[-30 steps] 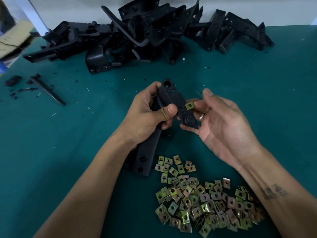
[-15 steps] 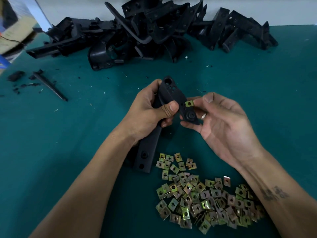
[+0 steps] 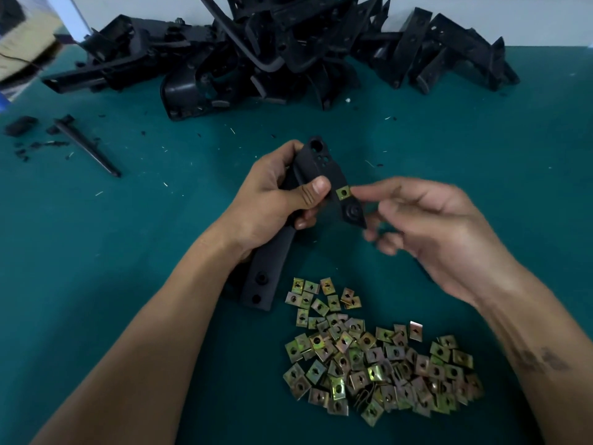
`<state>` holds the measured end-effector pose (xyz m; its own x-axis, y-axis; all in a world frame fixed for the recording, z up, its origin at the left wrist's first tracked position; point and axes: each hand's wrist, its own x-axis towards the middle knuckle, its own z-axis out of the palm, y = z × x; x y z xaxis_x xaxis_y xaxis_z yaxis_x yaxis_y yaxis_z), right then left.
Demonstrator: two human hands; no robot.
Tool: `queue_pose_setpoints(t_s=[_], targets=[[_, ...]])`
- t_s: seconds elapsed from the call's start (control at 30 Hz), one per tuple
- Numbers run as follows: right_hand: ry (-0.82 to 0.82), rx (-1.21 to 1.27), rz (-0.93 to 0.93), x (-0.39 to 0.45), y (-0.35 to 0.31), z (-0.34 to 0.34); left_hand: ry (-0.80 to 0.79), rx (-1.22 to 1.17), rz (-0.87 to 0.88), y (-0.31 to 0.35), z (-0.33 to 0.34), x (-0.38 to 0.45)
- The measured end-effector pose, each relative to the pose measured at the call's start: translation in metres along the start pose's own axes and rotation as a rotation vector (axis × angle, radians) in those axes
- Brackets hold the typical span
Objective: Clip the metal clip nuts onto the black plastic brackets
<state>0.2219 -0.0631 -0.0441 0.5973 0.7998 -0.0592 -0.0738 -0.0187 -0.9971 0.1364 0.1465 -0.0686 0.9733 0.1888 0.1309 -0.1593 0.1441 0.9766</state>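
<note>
My left hand (image 3: 276, 194) grips a long black plastic bracket (image 3: 269, 271) near its upper end, thumb across its front. The bracket's lower end rests on the green table. A brass-coloured clip nut (image 3: 342, 193) sits on the bracket's right edge, just right of my thumb. My right hand (image 3: 439, 226) is motion-blurred beside it, fingers loosely extended, index fingertip close to the nut; it holds nothing. A heap of loose clip nuts (image 3: 378, 358) lies on the table below both hands.
A large pile of black brackets (image 3: 276, 56) fills the back of the table (image 3: 96, 252) against the wall. A thin black rod (image 3: 86, 147) and black scraps lie at the left. A cardboard box (image 3: 22, 43) sits at the far left corner.
My right hand has let go of the bracket's lower tab and drawn back to the right, leaving the clip nut on the bracket's edge. The left hand keeps its grip.
</note>
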Motion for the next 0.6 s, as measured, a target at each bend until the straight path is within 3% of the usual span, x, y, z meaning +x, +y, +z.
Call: queue_pose_setpoints(t_s=[0.1,0.23,0.43,0.6], targets=[[-0.137,-0.521,0.085,-0.012,-0.008,-0.01,-0.015,-0.039,-0.017,0.002,0.001,-0.001],[-0.305,-0.869,0.163,-0.019,-0.013,0.004,-0.02,-0.064,-0.044,0.006,0.002,-0.003],[-0.296,-0.921,0.06,-0.018,-0.01,0.018,-0.024,-0.084,-0.072,0.009,0.005,-0.004],[-0.312,-0.613,0.059,-0.015,-0.014,0.003,-0.029,-0.104,-0.074,0.009,0.005,-0.004]])
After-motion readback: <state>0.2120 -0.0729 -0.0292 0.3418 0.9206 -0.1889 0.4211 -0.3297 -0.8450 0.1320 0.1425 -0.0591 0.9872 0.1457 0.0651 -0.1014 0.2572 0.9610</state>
